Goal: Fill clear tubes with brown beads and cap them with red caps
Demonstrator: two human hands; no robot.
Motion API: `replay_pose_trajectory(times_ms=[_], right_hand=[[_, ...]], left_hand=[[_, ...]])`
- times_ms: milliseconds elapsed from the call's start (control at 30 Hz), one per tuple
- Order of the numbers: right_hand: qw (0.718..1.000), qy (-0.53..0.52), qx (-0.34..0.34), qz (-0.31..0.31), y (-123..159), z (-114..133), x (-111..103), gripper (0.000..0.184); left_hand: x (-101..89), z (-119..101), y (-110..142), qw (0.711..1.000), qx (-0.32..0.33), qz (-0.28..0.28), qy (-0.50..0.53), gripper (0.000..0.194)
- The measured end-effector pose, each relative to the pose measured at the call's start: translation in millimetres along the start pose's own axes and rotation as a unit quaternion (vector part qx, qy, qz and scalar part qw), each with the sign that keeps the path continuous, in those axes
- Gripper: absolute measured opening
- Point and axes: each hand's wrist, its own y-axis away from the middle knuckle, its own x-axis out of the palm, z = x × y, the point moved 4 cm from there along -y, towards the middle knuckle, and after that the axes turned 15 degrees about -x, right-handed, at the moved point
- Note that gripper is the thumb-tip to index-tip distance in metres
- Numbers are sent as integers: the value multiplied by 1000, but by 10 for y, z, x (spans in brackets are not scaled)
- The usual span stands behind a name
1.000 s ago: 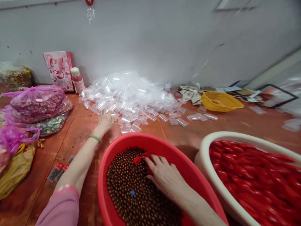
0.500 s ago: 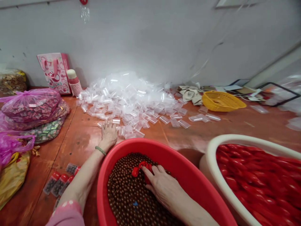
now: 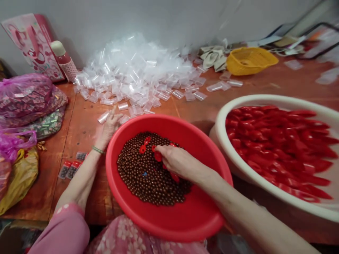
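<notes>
My right hand (image 3: 176, 160) is inside a red basin (image 3: 169, 225) of small glossy brown balls (image 3: 148, 180). Its fingers are closed on a red plastic cap (image 3: 158, 156), and more red pieces show beneath the hand. One loose two-lobed red cap (image 3: 144, 145) lies on the balls, left of the fingertips. Beyond the basin's left rim, my left hand (image 3: 109, 123) rests at the near edge of a pile of clear plastic tubes (image 3: 137, 70). Its fingers are stretched out, slightly blurred, beside one clear tube (image 3: 103, 117).
A cream tub (image 3: 221, 123) of red plastic pieces (image 3: 275, 148) stands right. Filled red-capped tubes (image 3: 70, 170) lie left of my forearm, near knotted bags (image 3: 29, 98). Along the wall are a pink bag (image 3: 34, 49), a bottle (image 3: 63, 60) and a yellow basket (image 3: 250, 61).
The view has tilted down, showing more of the basin. My right hand has closed round a red cap, leaving another loose on the balls. My left hand stays by the tubes.
</notes>
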Motion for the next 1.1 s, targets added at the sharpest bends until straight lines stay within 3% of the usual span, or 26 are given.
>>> replay_pose_trajectory(times_ms=[133,233,333,433,533,600,667,767,833,933,1033,1100], right_hand=[[999,6,17,-30,62,-47,-95,21],[998,25,41,-48,97,-168,-95,22],[995,52,62,-59,114,-286,-99,19],[988,76,63,-119,117,-254,-189,20],[979,-92,-41,-175,78,-19,-252,28],[934,-297,-109,-163,30,166,-231,21],[880,-430,-102,-175,-17,278,-196,18],[820,-517,-68,-235,-75,355,-135,29],[804,-526,-67,-270,-103,392,-110,31],[828,-477,-95,-279,-138,424,-120,23],[914,-301,-111,-248,-169,343,-210,22],[973,-112,-96,-180,-198,218,-277,22]], left_hand=[[-356,-76,89,993,-12,-52,103,36],[-627,-305,368,976,-2,-45,213,44],[-705,-623,728,979,3,40,199,49],[-600,-865,1018,981,24,131,139,49],[-425,-953,1174,957,31,219,186,45],[-330,-938,1220,918,-20,268,291,46],[-276,-901,1247,866,-91,288,399,49],[-264,-871,1286,808,-149,287,492,45],[-274,-863,1306,784,-163,283,528,43],[-258,-842,1325,749,-190,288,565,45],[-229,-796,1310,746,-214,267,572,46],[-219,-751,1285,753,-233,230,571,44]])
